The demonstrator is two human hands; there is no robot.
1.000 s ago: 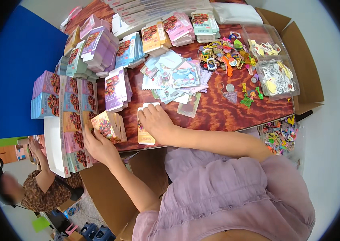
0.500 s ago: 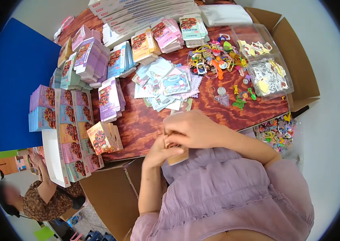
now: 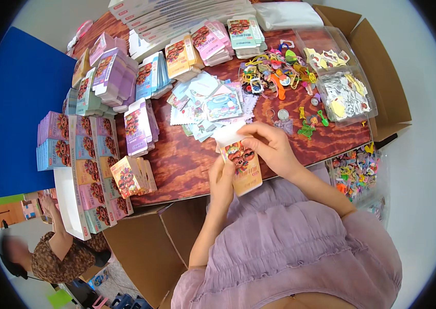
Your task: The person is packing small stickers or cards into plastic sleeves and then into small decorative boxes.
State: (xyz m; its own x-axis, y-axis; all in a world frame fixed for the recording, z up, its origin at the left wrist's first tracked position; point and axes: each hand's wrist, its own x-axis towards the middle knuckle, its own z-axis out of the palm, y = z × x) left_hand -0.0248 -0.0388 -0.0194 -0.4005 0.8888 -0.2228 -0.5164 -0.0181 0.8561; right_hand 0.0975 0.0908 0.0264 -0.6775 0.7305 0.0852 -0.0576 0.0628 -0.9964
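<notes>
Above my lap, at the table's front edge, is a small orange carton (image 3: 248, 177) with a printed picture. Its white end flap (image 3: 231, 135) stands up at the far end. My left hand (image 3: 221, 184) grips the carton by its left side, thumb on the printed face. With thumb and fingers, my right hand (image 3: 273, 149) pinches the carton at its far right corner, beside the flap. The inside of the carton is hidden. Just beyond lies a pile of printed cards and paper sheets (image 3: 223, 105).
Stacks of flat cartons (image 3: 138, 126) line the table's left and back. Small orange boxes (image 3: 133, 175) stand near a white display tray (image 3: 68, 198). Colourful trinkets (image 3: 274, 72) and a clear plastic tray (image 3: 346, 98) are at right. A co-worker (image 3: 58, 252) is at lower left.
The carton's printed face has come into view, and its white end flap now stands up. My right hand has moved right and uncovered the carton.
</notes>
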